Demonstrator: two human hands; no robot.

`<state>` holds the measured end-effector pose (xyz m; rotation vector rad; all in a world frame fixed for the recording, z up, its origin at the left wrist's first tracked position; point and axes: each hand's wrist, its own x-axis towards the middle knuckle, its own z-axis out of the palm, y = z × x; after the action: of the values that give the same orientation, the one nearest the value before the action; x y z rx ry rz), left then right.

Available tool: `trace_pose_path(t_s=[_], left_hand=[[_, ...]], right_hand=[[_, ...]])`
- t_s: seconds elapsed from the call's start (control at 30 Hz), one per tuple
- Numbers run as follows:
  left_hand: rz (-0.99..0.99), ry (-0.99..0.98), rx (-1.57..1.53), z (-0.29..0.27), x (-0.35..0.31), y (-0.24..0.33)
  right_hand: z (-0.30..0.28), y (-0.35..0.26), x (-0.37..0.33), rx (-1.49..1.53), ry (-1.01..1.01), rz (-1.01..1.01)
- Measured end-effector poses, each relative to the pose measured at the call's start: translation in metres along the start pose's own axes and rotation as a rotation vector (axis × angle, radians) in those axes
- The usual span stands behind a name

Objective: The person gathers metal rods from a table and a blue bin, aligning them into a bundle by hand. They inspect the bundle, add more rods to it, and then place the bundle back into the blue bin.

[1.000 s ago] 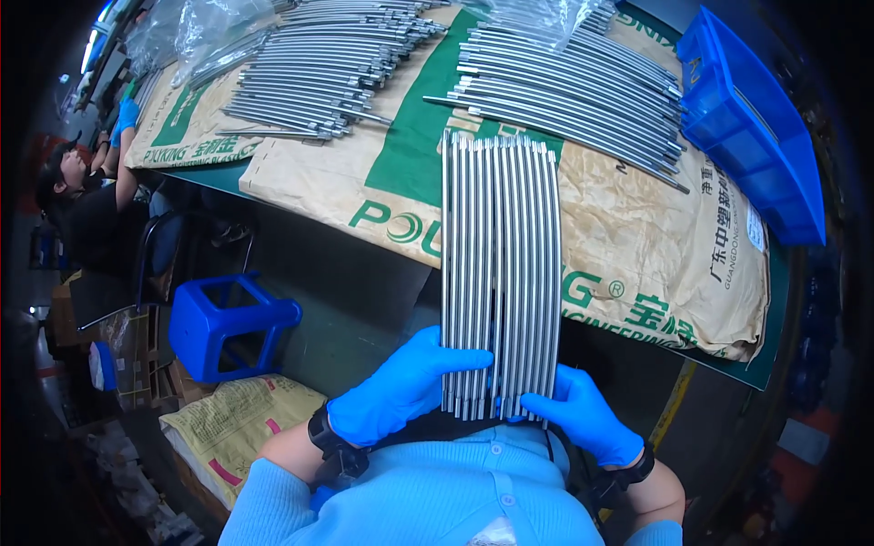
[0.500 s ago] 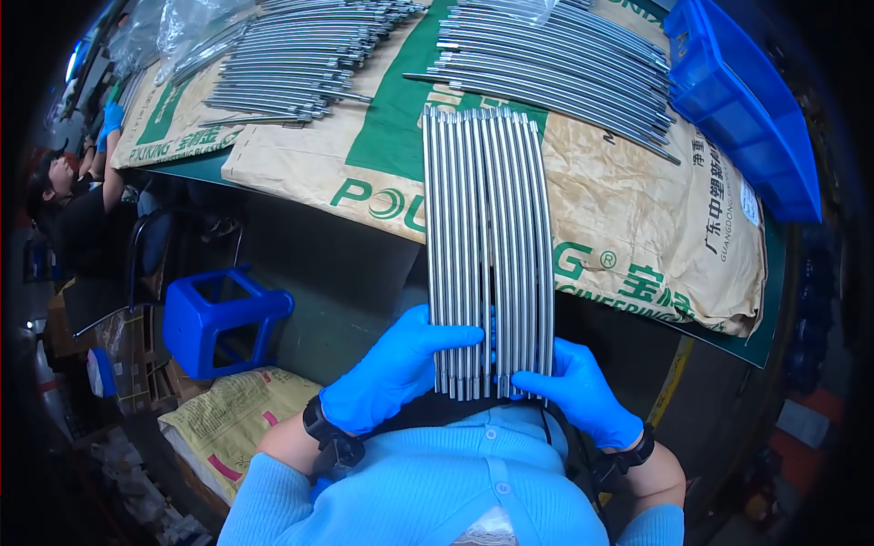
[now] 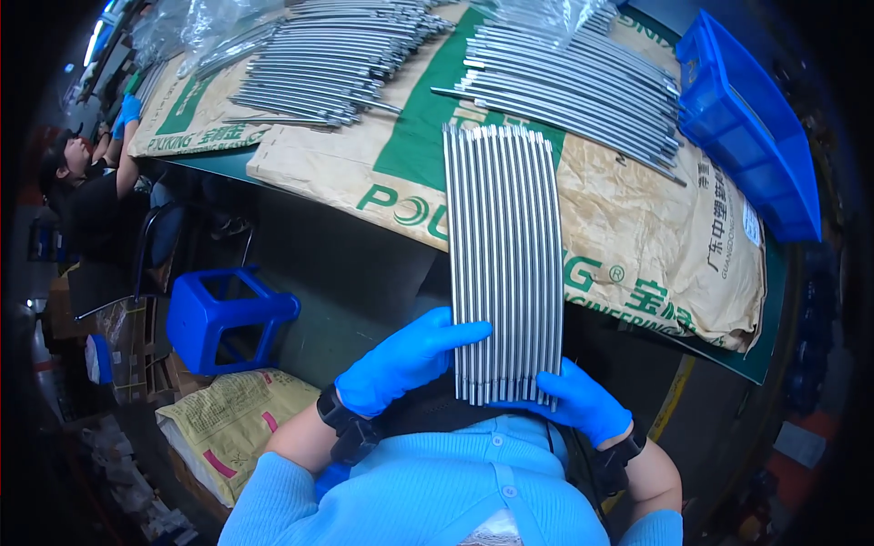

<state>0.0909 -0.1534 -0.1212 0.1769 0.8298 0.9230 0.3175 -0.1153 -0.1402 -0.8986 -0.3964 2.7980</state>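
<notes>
Several thin metal rods (image 3: 506, 264) lie side by side in a flat row across both of my blue-gloved hands, their far ends reaching over the table edge. My left hand (image 3: 401, 359) is closed on the row's left side, thumb lying across the front and fingers behind, hidden. Lower down, my right hand (image 3: 587, 405) grips the near right corner with its thumb on top; the fingers pass underneath. The near ends are roughly level, with one at the right sticking out lower. Beyond them, more metal rods (image 3: 569, 86) rest on a printed paper sack (image 3: 319, 177).
A second rod pile (image 3: 328, 68) lies at the far left beside clear plastic film (image 3: 200, 32). A blue bin (image 3: 746, 127) tilts at the right edge of the green table (image 3: 751, 369). A blue stool (image 3: 228, 318) and a yellowish sack (image 3: 228, 423) stand left; a person (image 3: 100, 191) sits beyond.
The gap that split the rods into two groups has closed into one row. My right hand has shifted slightly lower on the rods, and the view has turned a little.
</notes>
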Motion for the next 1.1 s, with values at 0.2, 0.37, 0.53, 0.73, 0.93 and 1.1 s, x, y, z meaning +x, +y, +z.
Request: trace_pose_path(t_s=[0.2,0.37,0.53,0.73,0.93,1.1], left_hand=[[0.021,-0.095,-0.007,-0.008,0.013,-0.005],[-0.064,-0.331,-0.319,0.005,0.016,-0.012],[-0.012,-0.302,-0.253,0.016,0.012,-0.013],[0.067,-0.358,-0.296,0.011,-0.012,0.004],[-0.073,-0.367,-0.347,-0.006,-0.055,0.026],[-0.165,-0.352,-0.317,0.007,-0.081,0.036]], right_hand=[[0.023,-0.002,0.008,0.071,-0.118,0.051],[0.037,-0.005,0.013,-0.048,-0.186,0.143],[0.044,0.003,0.029,-0.185,-0.219,0.26],[0.094,-0.052,-0.02,-1.146,-0.194,0.254],[0.15,-0.08,0.006,-2.318,0.054,-0.844],[0.156,-0.083,0.083,-2.285,-0.645,-1.19]])
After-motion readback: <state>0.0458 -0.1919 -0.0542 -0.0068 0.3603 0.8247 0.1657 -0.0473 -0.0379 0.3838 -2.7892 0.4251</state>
